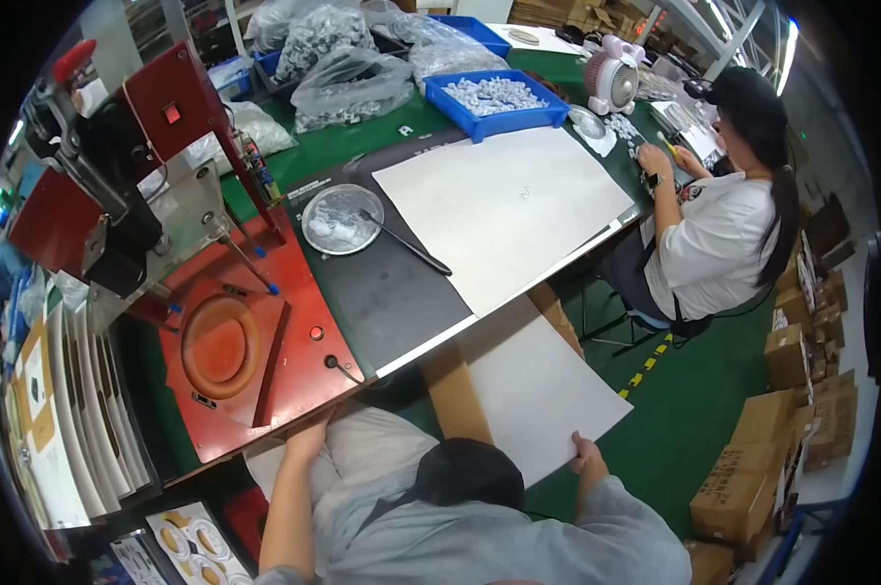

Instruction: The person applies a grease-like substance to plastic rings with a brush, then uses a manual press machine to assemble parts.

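White board [548, 385] shows between four and five o'clock, past the counter's [401, 312] edge, its near edge gripped by the right hand [585, 455]. The hands are well apart: the left hand [309, 441], at seven o'clock, is partly hidden by the red press [309, 366]; I cannot tell its hold. Gripped at one side, the board might sag, catch the counter and crease. At ten o'clock, knocking the dark-handled tool [416, 249] could tip the dish [315, 213].

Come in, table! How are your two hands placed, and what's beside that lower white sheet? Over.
Right hand gripping white sheet at its edge. Left hand near red machine, grip unclear. Brown cardboard beside the sheet.
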Motion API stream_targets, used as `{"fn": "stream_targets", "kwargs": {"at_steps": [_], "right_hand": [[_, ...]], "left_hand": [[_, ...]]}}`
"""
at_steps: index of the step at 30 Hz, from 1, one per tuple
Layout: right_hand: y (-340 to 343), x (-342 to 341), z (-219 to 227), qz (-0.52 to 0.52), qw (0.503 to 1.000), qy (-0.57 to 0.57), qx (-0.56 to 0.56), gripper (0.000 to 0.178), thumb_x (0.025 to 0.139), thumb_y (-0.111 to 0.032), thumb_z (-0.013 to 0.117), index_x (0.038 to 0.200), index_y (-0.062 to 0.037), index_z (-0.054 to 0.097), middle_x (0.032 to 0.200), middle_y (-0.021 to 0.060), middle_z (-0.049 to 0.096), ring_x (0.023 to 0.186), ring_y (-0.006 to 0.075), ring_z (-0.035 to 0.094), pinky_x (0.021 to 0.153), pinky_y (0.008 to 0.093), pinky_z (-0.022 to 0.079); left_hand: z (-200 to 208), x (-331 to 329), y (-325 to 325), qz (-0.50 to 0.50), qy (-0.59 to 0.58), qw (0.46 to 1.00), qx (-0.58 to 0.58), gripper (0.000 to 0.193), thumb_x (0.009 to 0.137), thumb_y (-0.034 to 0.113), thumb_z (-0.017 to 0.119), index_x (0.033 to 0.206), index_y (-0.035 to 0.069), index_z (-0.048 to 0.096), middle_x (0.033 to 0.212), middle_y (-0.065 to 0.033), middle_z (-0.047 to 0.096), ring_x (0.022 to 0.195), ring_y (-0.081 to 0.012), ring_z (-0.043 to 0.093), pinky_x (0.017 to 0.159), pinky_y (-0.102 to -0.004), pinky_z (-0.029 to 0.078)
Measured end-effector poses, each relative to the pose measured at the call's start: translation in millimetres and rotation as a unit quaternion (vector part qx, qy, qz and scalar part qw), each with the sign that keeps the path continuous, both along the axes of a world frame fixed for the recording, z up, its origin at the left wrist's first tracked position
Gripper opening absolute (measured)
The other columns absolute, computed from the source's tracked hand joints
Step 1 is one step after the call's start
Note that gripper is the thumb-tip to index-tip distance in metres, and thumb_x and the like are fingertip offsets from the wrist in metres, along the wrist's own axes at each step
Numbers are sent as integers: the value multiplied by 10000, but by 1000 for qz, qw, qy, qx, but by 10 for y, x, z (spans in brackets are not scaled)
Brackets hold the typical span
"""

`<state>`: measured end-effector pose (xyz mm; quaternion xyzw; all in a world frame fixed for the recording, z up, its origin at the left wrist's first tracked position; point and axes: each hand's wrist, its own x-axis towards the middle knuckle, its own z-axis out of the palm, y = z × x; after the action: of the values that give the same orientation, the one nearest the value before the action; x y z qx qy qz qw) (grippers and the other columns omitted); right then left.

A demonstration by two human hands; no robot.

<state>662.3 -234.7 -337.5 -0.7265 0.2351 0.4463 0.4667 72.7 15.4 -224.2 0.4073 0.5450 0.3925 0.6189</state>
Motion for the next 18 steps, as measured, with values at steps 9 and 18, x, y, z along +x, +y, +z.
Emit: {"fn": "stream_targets", "kwargs": {"at_steps": [9, 18], "right_hand": [[253, 77, -367, 92, 985, -10, -142, 347, 996, -265, 681, 1277, -61, 656, 1297, 167, 676, 1149, 329, 666, 963, 465, 558], [276, -40, -544, 155, 969, -24, -193, 486, 937, -338, 721, 1284, -7, 646, 1298, 273, 629, 1159, 420, 623, 917, 573, 541]], "left_hand": [[-597, -242, -13, -67, 226, 971, 30, 498, 1027, 393, 657, 1310, -15, 629, 1328, -205, 638, 1263, -340, 584, 1091, -449, 449], [-252, -132, 10, -71, 255, 964, 14, 505, 1046, 388, 631, 1354, -11, 615, 1386, -182, 617, 1292, -313, 563, 1108, -426, 439]]}}
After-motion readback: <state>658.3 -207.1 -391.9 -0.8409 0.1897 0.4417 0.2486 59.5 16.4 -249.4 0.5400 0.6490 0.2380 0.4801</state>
